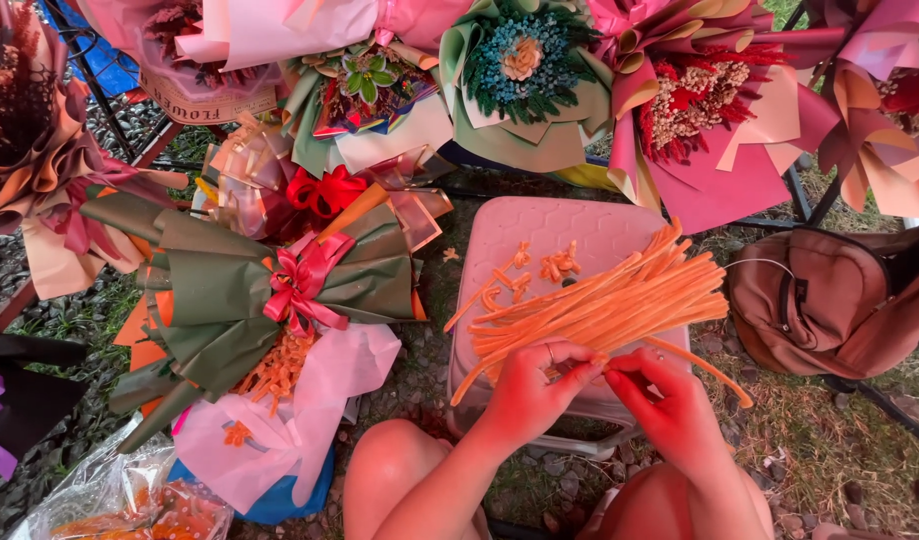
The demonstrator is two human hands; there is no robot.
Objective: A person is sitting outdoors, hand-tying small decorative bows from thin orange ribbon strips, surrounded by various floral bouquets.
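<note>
Item one: our left hand [528,385] and right hand [670,405], both closed to a fingertip pinch and meeting at the near edge of a pale pink plastic stool [540,235] that serves as our surface. Between the fingertips we hold one orange pipe cleaner [595,362], seemingly being bent or twisted; the exact shape at the pinch is too small to tell. Item two: a loose bundle of orange pipe cleaners [605,305], straight and unworked, lying diagonally across the stool and touching our hands at its near end. Item three: a few small orange twisted pieces [558,265] on the stool top behind the bundle, which we judge to be finished pieces. By that count, only a small share is done and most of the stock is left. Item four: a green-wrapped bouquet with a pink ribbon [300,280] lying on the ground to the left, orange pieces showing at its mouth. Item five: a row of wrapped bouquets [525,70] standing along the far side. Item six: a brown backpack [830,300] on the grass to the right.
</note>
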